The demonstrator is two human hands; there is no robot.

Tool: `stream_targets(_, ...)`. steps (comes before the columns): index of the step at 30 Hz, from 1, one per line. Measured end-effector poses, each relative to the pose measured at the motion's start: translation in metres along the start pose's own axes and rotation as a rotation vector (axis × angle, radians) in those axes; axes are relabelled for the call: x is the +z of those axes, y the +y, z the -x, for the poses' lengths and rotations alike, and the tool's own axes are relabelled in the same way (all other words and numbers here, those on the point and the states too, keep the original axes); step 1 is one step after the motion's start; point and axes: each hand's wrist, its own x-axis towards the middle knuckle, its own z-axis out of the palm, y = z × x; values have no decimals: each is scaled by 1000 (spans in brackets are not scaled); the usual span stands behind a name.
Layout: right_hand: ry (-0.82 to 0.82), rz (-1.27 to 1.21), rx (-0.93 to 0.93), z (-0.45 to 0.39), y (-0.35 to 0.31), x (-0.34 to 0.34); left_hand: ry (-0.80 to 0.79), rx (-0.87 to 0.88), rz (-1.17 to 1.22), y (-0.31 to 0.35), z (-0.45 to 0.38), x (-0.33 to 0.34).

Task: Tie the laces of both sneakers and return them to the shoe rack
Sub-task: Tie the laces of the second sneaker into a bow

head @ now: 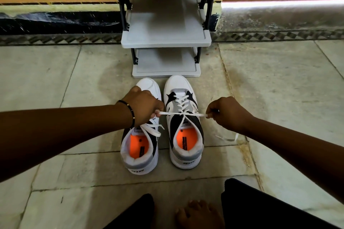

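Observation:
Two white, black and grey sneakers with orange insoles stand side by side on the floor, toes toward the rack. The right sneaker (183, 122) has its white lace (173, 113) pulled taut sideways, crossed over the tongue. My left hand (143, 106) pinches the lace's left end, hovering over the left sneaker (140, 147). My right hand (227, 112) pinches the right end, and the loose tail (228, 138) trails on the floor. The left sneaker's lace (154, 130) lies loose across its opening. The grey shoe rack (165, 42) stands just beyond the toes, its shelves bare.
Stone floor tiles (279, 80) surround the shoes. A dark patterned wall base (55, 22) runs behind the rack. My bare foot (199, 214) and dark trouser legs (260, 202) sit at the bottom edge.

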Motion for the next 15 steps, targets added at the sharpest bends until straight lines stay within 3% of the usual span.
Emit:
stream_targets(2,-1,-7,4,-1,1,-1,8,-4,-58,0,-2,0)
stream_targets(6,-1,-1,-10,-2,2,-3,-8,3,44,-2,-2,1)
stream_targets(15,-16,15,-15,-2,3,-1,-26,29,-244,2,-1,-7)
